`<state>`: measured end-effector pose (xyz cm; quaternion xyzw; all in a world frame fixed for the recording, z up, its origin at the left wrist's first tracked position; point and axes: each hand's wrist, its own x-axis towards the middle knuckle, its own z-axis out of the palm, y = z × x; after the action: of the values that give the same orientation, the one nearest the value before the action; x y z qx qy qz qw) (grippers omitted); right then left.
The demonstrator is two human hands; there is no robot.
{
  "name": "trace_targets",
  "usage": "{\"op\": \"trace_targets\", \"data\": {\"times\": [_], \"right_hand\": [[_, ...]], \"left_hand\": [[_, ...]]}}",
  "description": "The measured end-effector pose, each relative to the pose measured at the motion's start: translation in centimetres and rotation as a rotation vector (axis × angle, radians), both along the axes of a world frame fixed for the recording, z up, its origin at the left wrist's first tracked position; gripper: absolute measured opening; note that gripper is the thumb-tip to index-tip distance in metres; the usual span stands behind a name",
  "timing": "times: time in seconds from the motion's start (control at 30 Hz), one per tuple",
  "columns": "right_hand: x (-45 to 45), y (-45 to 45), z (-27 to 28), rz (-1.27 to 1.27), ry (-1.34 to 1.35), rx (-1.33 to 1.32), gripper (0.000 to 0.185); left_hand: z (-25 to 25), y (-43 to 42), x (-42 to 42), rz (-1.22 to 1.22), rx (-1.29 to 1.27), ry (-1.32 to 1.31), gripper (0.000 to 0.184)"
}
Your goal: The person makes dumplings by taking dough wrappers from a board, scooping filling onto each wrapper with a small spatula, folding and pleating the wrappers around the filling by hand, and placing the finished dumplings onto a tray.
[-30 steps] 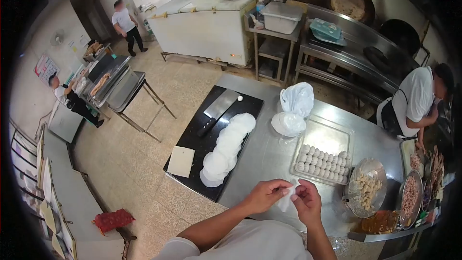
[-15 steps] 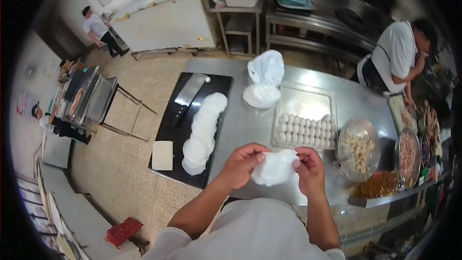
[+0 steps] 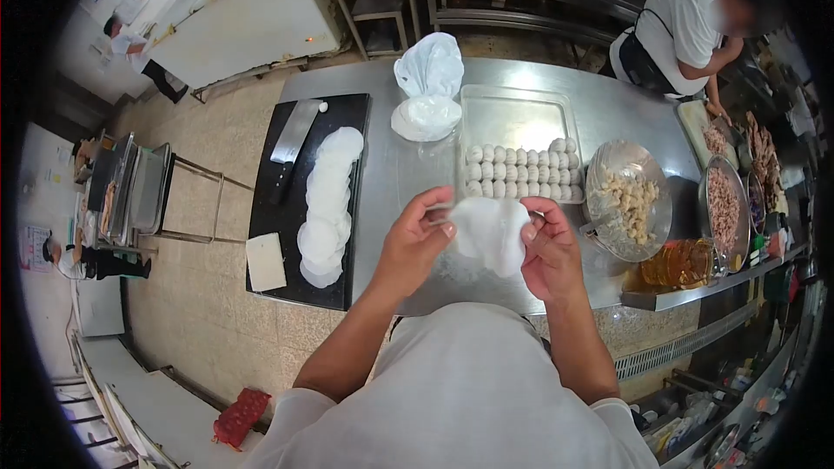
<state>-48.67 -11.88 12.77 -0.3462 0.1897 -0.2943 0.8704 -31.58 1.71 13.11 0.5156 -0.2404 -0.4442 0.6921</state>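
Note:
A thin white dough wrapper [image 3: 488,239] hangs above the near part of the steel table, stretched between my two hands. My left hand [image 3: 415,241] pinches its left edge between thumb and fingers. On the right edge, my right hand [image 3: 549,247] grips it the same way. Just beyond my hands is a clear tray [image 3: 512,113] with rows of small round white dumplings [image 3: 521,172] in its near half. To the left, an overlapping row of round wrappers [image 3: 326,221] lies on a black board [image 3: 269,143]. A metal bowl [image 3: 599,169] of pale chunky filling [image 3: 630,204] stands right of the tray.
A cleaver [image 3: 295,132] and a white square block [image 3: 266,262] lie on the black board. White plastic bags [image 3: 428,78] sit behind. At right are a jar of amber liquid [image 3: 678,265] and a bowl of chopped meat [image 3: 724,208]. A co-worker [image 3: 678,35] stands at the far right corner.
My view has shifted, so the table appears higher and further left. The wrapper stays between my hands and now looks more spread out and drooping. The co-worker at left has walked on slightly.

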Motion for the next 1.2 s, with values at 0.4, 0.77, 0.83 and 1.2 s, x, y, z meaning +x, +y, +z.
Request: {"op": "trace_targets", "data": {"times": [0.4,0.77,0.83,1.2], "right_hand": [[0.1,3.7,-0.7,0.109,0.211,-0.117,0.042],[0.3,3.3,-0.6,0.048,0.153,-0.184,0.04],[0.5,3.5,-0.9,0.042,0.153,-0.167,0.039],[-0.7,3.1,-0.5,0.18,0.113,-0.166,0.035]], "left_hand": [[-4.1,1.2,-3.2,-0.206,0.17,-0.066,0.027],[-2.8,1.0,-2.5,-0.29,0.037,0.382,0.015],[-4.0,1.2,-2.3,-0.296,0.043,0.362,0.016],[-3.3,0.8,-3.1,-0.251,0.086,0.349,0.012]]}}
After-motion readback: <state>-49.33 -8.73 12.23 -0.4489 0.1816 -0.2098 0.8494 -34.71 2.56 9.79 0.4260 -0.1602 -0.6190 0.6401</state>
